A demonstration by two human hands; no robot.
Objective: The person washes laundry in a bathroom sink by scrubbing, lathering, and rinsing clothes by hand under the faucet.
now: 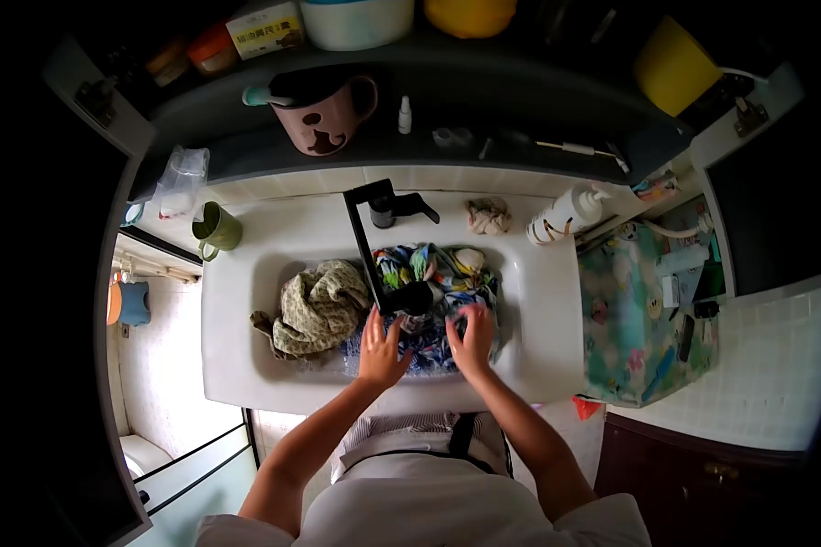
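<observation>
In the head view, my left hand [382, 352] is over the front of the white sink [543, 365], fingers stretched upward beside the black faucet [363, 239] spout. My right hand [471, 339] is a little to the right, its fingers apart and slightly blurred, above the wet cloth. No held item shows in either hand. Beneath both hands lies a bunched blue patterned cloth [420, 358] with suds around it. A multicoloured printed cloth [429, 264] is heaped behind the spout. To the left sits a crumpled tan-green patterned cloth [319, 308].
A green mug [217, 230] stands on the sink's left rim. Along the back are a scrunched cloth [489, 216] and a white pump bottle [567, 215]. Overhead, a dark shelf [483, 91] carries a pink mug [324, 118]. A patterned mat [625, 337] with small items lies right.
</observation>
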